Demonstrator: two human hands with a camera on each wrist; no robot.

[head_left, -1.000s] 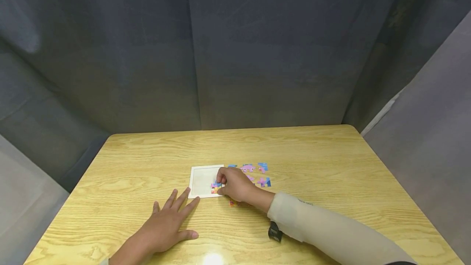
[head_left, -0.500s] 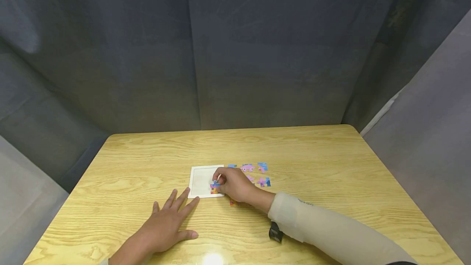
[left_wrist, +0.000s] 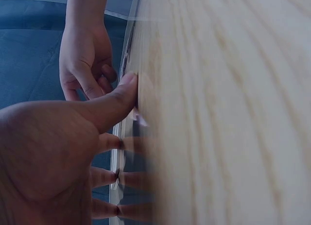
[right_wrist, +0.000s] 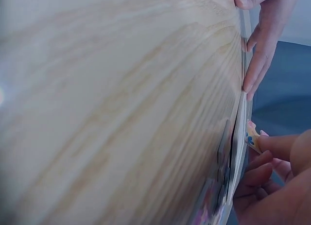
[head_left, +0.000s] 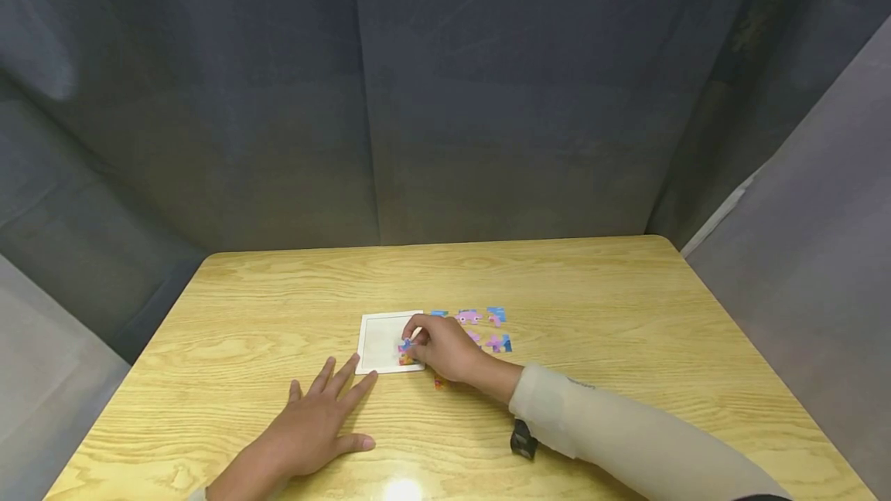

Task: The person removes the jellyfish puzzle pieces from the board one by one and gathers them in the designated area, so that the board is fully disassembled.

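Observation:
My right hand (head_left: 448, 348) pinches a colourful jigsaw puzzle piece (head_left: 405, 358) over the lower right corner of a white puzzle frame (head_left: 390, 315). In the right wrist view the piece (right_wrist: 252, 138) stands tilted up from the frame, between thumb and fingers. Beside the frame's lower left, my left hand (head_left: 313, 425) lies spread on the table, palm down. Two of its fingertips touch the frame's near edge, and its thumb (left_wrist: 124, 96) rests on the wood in the left wrist view. The inside of the frame shows pale and plain apart from this corner.
Several loose puzzle pieces, such as a pink one (head_left: 469, 317) and a blue-and-pink one (head_left: 499, 343), lie right of the frame. My right hand partly covers some. An orange piece (head_left: 439, 383) lies below the hand. Dark curtains (head_left: 515, 99) hang behind the wooden table (head_left: 592, 308).
My right hand has shifted the piece slightly left within the frame's lower right corner, and the piece now tilts more. The left hand has stayed in place.

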